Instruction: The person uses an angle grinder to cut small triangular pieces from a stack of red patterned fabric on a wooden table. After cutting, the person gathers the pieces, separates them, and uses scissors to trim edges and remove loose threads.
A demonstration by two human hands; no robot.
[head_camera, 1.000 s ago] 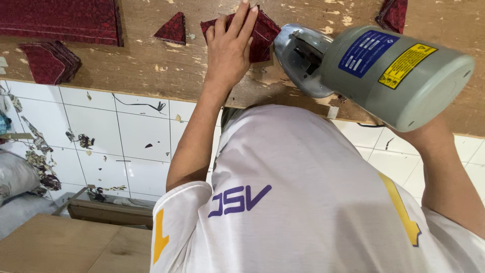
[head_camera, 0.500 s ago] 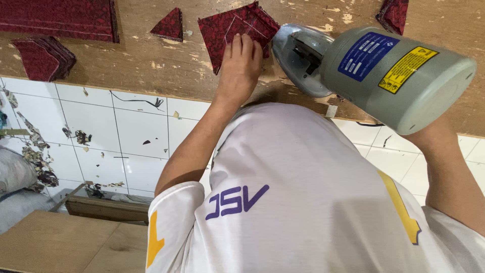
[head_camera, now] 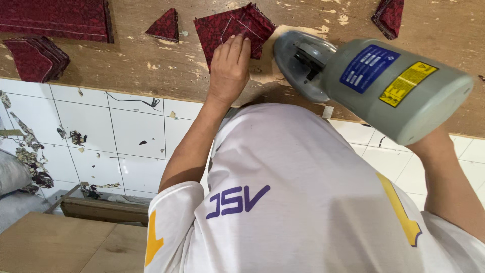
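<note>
Upper right of the frame: a grey, rounded electric cutting machine (head_camera: pixel 374 86), smooth plastic-looking casing, with a blue rectangular label (head_camera: pixel 369 68) and a yellow rectangular label (head_camera: pixel 408 83) side by side on its body. Right hand is hidden behind the machine, only the forearm shows at right edge; cannot tell its grip. Top centre: the left hand (head_camera: pixel 230 71) lies flat, fingers together, pressing on a dark red patterned fabric piece (head_camera: pixel 230 25), squarish, with thin chalk lines on it, just beside the machine's nose. Fabric lies on a worn wooden table (head_camera: pixel 151 65), scratched, paint-flecked. Small red triangle scrap (head_camera: pixel 164 26) left of it; folded red stack (head_camera: pixel 35 58) and a larger red fabric sheet (head_camera: pixel 55 17) upper left; another red scrap (head_camera: pixel 389 15) top right. Below: white tiled floor (head_camera: pixel 101 146) littered with offcuts, white shirt (head_camera: pixel 303 202) with purple and yellow print.
</note>
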